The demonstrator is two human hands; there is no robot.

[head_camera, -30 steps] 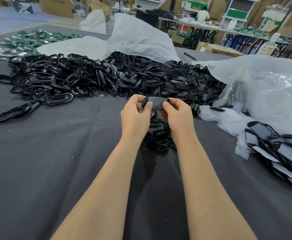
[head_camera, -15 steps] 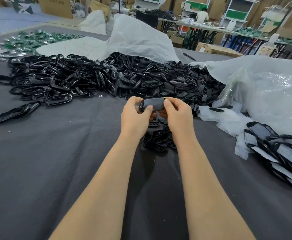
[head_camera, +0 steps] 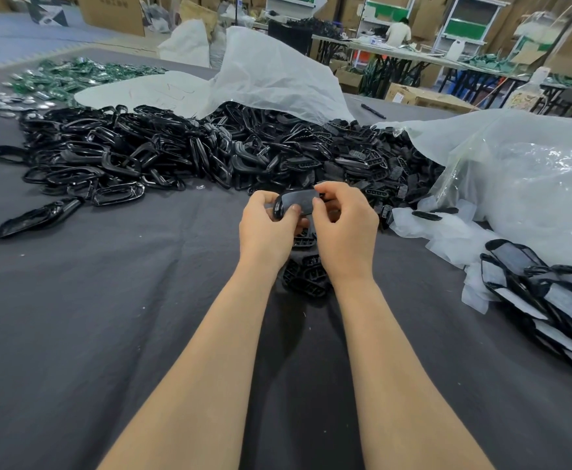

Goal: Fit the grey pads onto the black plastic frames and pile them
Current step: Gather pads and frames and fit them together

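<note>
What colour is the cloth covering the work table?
Plain dark grey cloth, best seen in the head view.

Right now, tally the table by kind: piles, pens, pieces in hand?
Black frame heap: 1
Small black pile below the hands: 1
Grey pad stack: 1
Green parts heap: 1
Pen: 1
Black piece held by left hand and right hand: 1
Total: 6
</note>
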